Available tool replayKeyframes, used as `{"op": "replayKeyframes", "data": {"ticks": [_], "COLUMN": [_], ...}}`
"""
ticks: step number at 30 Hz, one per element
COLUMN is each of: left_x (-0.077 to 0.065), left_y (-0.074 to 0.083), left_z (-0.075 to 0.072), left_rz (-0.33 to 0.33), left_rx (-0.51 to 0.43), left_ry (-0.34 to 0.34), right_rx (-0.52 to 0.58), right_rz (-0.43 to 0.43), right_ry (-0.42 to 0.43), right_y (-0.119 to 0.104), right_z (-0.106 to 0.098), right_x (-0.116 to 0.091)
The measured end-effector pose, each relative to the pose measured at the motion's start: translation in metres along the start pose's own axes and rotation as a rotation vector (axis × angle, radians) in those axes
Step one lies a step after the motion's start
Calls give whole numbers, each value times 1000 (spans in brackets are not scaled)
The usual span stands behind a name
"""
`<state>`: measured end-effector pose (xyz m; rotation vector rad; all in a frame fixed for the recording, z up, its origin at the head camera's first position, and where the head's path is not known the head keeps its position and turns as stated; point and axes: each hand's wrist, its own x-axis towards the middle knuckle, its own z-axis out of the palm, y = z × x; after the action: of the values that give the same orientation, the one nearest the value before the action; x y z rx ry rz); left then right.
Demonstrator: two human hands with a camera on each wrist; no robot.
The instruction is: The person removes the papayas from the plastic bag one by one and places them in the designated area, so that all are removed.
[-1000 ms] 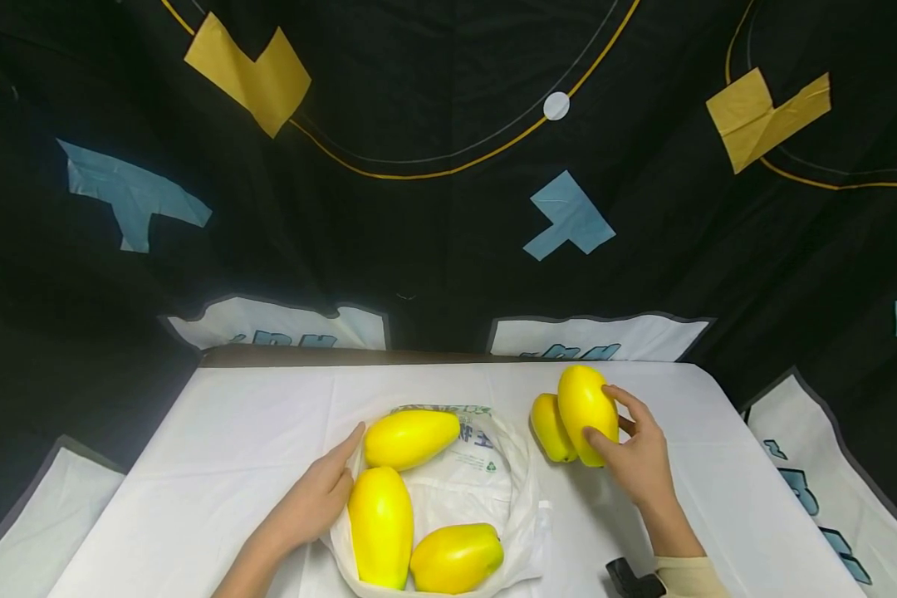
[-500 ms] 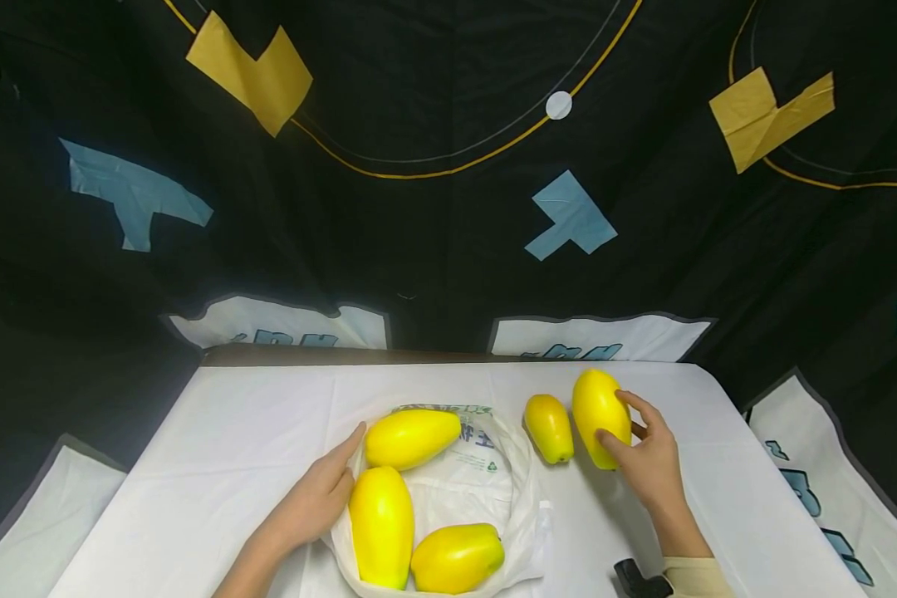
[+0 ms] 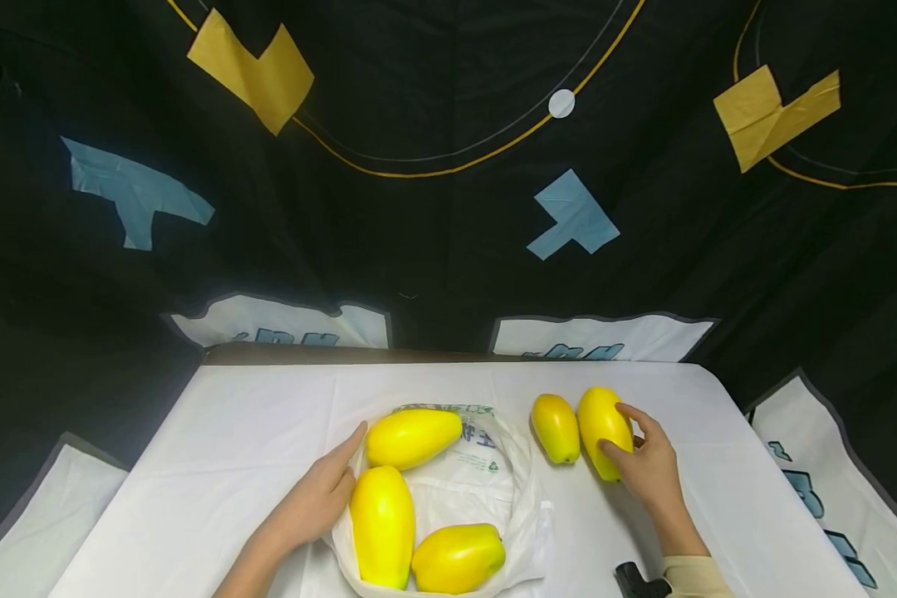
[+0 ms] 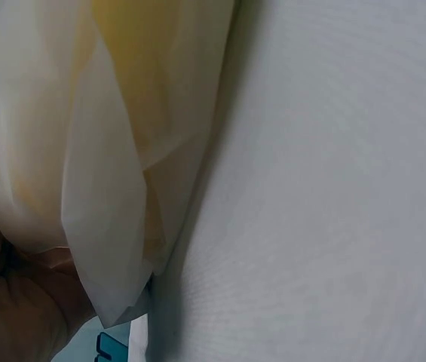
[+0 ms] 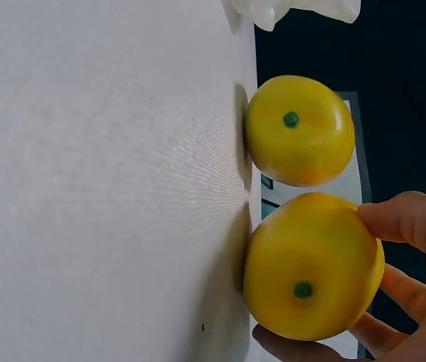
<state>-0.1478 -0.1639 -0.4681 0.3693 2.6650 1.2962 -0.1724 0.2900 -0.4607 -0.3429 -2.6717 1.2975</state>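
Note:
A white plastic bag [image 3: 519, 498] stands with its mouth spread, holding a papaya [image 3: 411, 438] at the back, another papaya [image 3: 381, 525] at the left and a third papaya [image 3: 458, 558] in front. My left hand [image 3: 317, 498] holds the bag's left rim; in the left wrist view the bag's side [image 4: 107, 173] hides its fingers. To the right, my right hand [image 3: 649, 461] grips a yellow papaya [image 3: 598, 423], thumb and fingers spread around its near right side. That papaya [image 5: 311, 264] sits low at the tabletop, beside a smaller papaya [image 5: 299, 136] in the right wrist view.
A white cloth covers the table [image 3: 254, 432]. Behind it hangs a black curtain [image 3: 433, 249] with blue and gold patches. A small black device [image 3: 639, 581] lies by the right sleeve [image 3: 695, 575].
My right hand has moved the larger papaya rightward, apart from the smaller one, and lowered it toward the table. The smaller papaya has shifted slightly. My left hand keeps its place.

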Motion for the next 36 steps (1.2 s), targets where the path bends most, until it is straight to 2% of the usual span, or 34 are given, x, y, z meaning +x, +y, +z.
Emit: {"op": "replayKeyframes", "data": {"ticks": [10,17,22,28,36], "left_x": [0,0,0,0,0], "left_y": [0,1,3,4,4], "left_z": [0,0,0,0,1], "left_rz": [22,12,20,17,9], "left_rx": [7,1,7,1,6], "left_ry": [12,1,2,2,4], "right_rx": [16,31,101,140,174], "right_rz": [-17,-142,-205,-304,-417], "right_ry": [1,87,111,51,-76], "right_y": [-1,-9,-31,-59,-83], "right_z": [-1,-2,-2,3,20], "right_x": [1,-1,-9,-22,-37]}}
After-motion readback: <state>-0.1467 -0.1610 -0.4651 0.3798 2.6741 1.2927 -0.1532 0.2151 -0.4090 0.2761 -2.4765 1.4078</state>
